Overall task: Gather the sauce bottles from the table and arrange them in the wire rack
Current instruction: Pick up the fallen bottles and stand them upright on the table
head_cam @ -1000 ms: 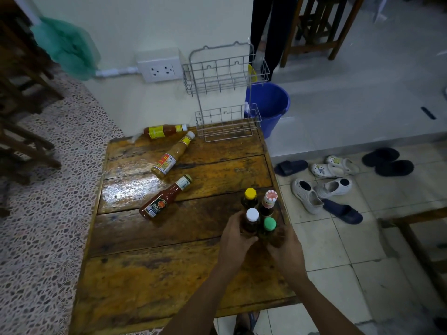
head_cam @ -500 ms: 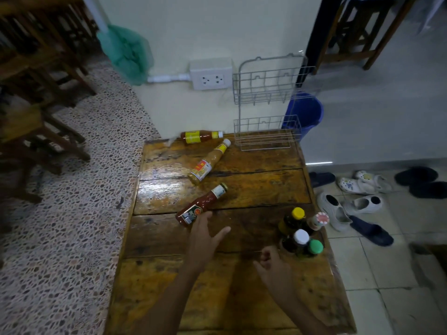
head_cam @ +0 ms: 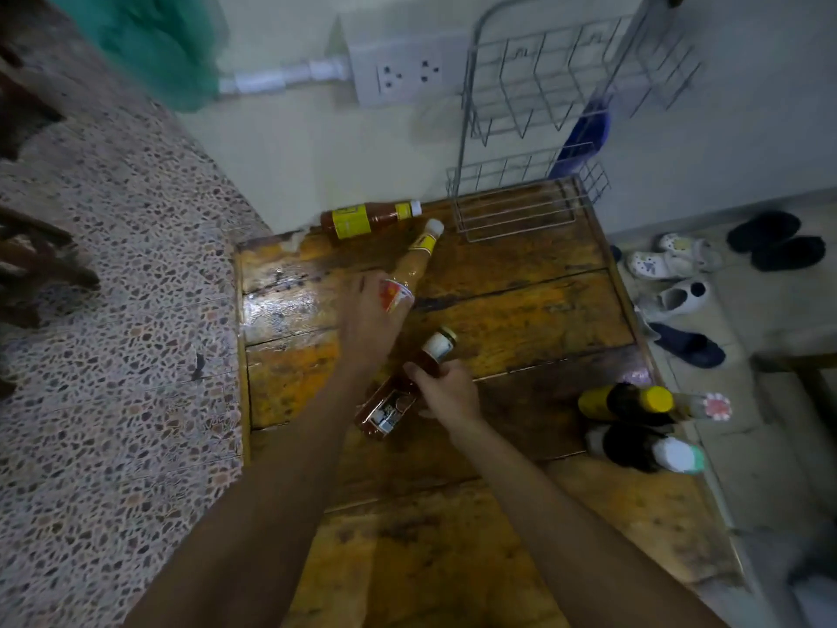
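Wooden table (head_cam: 521, 305) by a pale wall, wire rack (head_cam: 525, 206) at its far edge, no bottles in it. Vs. 0.5 s ago: both hands, then open & off the bottles, now grip one each. L hand (head_cam: 369, 321) curls round the orange-sauce bottle (head_cam: 414, 260); R hand (head_cam: 446, 392) wraps the red-sauce bottle (head_cam: 398, 392) at mid-body. Yellow-label bottle (head_cam: 367, 218) lies by the wall. Four capped bottles (head_cam: 634, 423) stand grouped at the table's R edge, untouched.
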